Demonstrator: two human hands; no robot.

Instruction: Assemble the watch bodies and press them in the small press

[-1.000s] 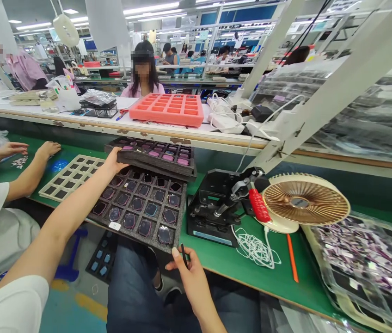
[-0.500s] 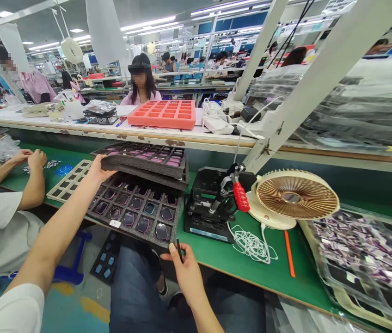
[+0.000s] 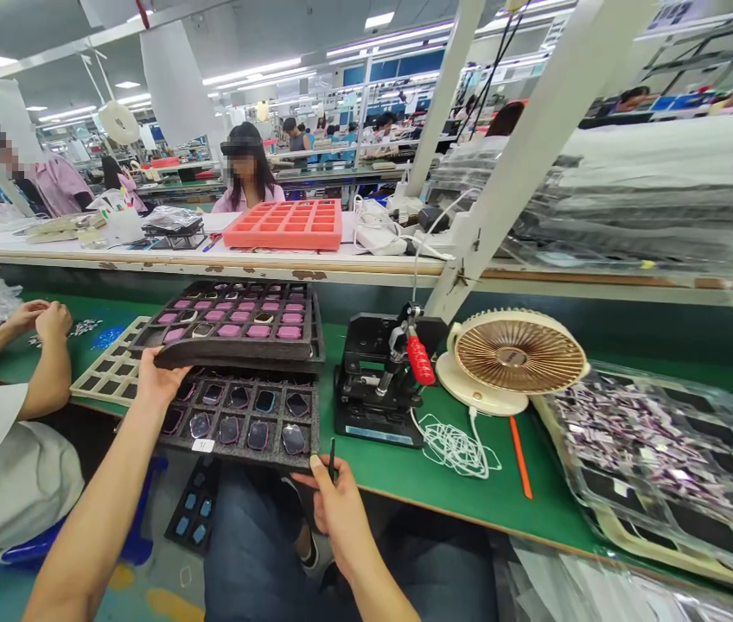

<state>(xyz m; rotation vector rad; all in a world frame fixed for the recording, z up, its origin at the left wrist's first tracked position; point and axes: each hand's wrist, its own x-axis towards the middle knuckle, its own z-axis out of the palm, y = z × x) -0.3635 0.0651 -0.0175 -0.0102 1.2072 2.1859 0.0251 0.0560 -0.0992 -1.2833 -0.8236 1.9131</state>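
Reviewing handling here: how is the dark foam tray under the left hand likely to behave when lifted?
The dark foam tray seems somewhat floppy: its near edge bows where the left hand raises it. It is probably light for its size, since one hand raises it. Pieces in its pockets might slide if it tilts steeply.
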